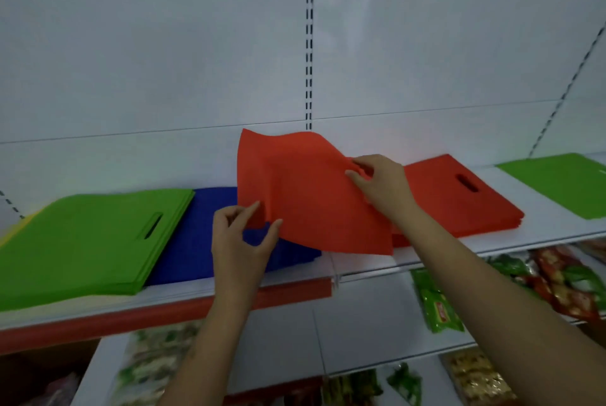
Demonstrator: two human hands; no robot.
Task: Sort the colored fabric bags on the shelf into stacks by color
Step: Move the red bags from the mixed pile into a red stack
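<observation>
A red fabric bag point(305, 195) is lifted off the shelf and bends in the air at the centre. My right hand point(380, 186) grips its right edge at the handle slot. My left hand point(239, 235) pinches its lower left corner. Under it lies a blue bag stack point(203, 235). To the left sits a green bag stack point(88, 241), with a yellow bag edge point(19, 225) showing beneath. A red bag stack point(459, 199) lies to the right, behind my right hand. A single green bag point(564, 186) lies far right.
The white shelf point(360, 268) has a red front strip point(131, 317) on its left half. Below it, lower shelves hold packaged snacks point(436, 304) in green and red wrappers. A white back panel with slotted uprights point(309, 44) rises behind the bags.
</observation>
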